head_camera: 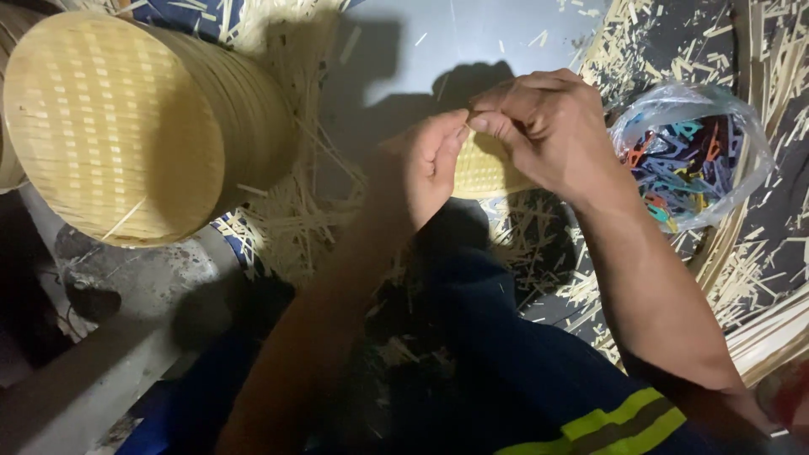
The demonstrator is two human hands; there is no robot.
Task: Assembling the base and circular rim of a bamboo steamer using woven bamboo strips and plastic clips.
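Two hands pinching a small woven bamboo disc, with a finished stack lying to its left

Taking the small woven disc (482,168) as landmark: far to its left, a stack of round woven bamboo lids (118,126) is lying on its side, apparently finished, one face showing and the layers too close to count. The left hand (425,168) is clamping the disc's left edge, and the right hand (552,126) is pinching its top rim, fingertips meeting. One disc is being worked, seemingly unfinished though largely hidden. To its right one clear plastic bag (742,126) of coloured clips is sitting open among scattered bamboo slivers (303,219), uncountable.
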